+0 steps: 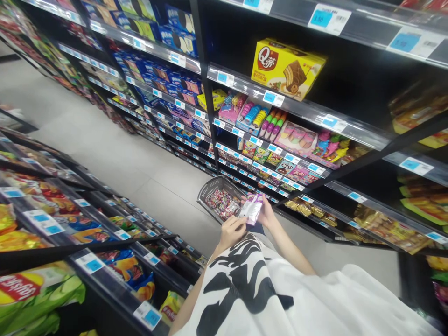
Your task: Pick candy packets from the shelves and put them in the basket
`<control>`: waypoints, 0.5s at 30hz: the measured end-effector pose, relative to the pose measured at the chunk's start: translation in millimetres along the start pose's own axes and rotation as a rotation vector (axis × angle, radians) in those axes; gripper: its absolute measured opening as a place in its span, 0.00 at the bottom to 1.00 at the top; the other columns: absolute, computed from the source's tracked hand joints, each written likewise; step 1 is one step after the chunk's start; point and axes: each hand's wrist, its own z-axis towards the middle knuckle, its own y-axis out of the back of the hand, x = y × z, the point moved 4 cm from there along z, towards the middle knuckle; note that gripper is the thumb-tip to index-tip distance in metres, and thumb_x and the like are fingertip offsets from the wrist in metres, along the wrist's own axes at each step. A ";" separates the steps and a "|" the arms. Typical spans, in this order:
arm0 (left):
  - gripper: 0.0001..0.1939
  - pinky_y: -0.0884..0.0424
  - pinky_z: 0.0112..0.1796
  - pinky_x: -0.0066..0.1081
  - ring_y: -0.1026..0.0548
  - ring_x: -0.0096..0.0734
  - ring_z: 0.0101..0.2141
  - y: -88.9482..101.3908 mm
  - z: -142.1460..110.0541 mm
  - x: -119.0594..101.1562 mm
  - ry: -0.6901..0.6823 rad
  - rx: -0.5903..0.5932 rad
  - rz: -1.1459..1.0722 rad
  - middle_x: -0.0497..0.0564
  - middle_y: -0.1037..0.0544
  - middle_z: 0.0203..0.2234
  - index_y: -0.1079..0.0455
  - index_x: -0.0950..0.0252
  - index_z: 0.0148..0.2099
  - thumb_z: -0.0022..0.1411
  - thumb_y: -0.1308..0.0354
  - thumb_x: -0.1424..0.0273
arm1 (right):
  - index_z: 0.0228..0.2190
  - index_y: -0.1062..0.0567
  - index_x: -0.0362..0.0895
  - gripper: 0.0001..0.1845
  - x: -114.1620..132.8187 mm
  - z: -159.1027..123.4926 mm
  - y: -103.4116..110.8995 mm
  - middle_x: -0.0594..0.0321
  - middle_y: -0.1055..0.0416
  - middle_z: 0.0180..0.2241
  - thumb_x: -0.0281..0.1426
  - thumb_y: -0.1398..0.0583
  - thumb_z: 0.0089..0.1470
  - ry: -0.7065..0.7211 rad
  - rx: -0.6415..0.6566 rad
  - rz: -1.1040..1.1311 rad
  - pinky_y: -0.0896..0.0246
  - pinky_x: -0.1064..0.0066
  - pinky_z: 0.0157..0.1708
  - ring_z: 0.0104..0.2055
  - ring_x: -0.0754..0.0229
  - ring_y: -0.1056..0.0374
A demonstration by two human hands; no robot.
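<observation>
A purple and white snack packet (pixel 252 208) is held in front of my body. My right hand (pixel 268 214) grips its right side. My left hand (pixel 232 230) has its fingers bent at the packet's lower left edge; whether they pinch it or only touch it is hard to make out. Just beyond my hands, a dark grey plastic basket (pixel 206 189) stands on the floor. Inside it lie many small wrapped packets (pixel 223 203) in red, white and dark colours.
Shelves of blue biscuit boxes (pixel 177 35) run along the far side, with a yellow cake box (pixel 287 67) and colourful candy toys (pixel 255 115) nearer. Chip bags (pixel 35 294) fill the racks at left. The grey tiled floor (pixel 140 172) lies between.
</observation>
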 end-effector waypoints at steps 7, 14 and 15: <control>0.21 0.26 0.39 0.27 0.26 0.27 0.34 4.1 8.6 20.0 0.673 -0.273 -0.862 0.49 0.25 0.33 0.24 0.66 0.39 0.47 0.25 0.60 | 0.35 0.20 0.46 0.27 20.8 9.1 12.3 0.60 0.20 0.39 0.47 0.24 0.34 0.200 -0.210 -0.167 0.32 0.67 0.39 0.38 0.57 0.27; 0.28 0.27 0.33 0.28 0.28 0.25 0.28 -15.6 -3.5 33.2 0.980 -0.127 -1.104 0.45 0.30 0.25 0.32 0.65 0.36 0.43 0.23 0.54 | 0.29 0.19 0.42 0.28 10.3 15.3 30.9 0.61 0.22 0.29 0.45 0.21 0.26 0.147 -0.362 -0.297 0.37 0.70 0.30 0.30 0.60 0.30; 0.27 0.28 0.32 0.27 0.28 0.25 0.28 -16.8 -4.9 34.7 0.979 -0.114 -1.094 0.45 0.31 0.25 0.33 0.65 0.35 0.44 0.24 0.54 | 0.29 0.19 0.42 0.28 8.2 14.9 32.8 0.61 0.23 0.28 0.45 0.21 0.25 0.136 -0.369 -0.313 0.37 0.70 0.29 0.29 0.60 0.31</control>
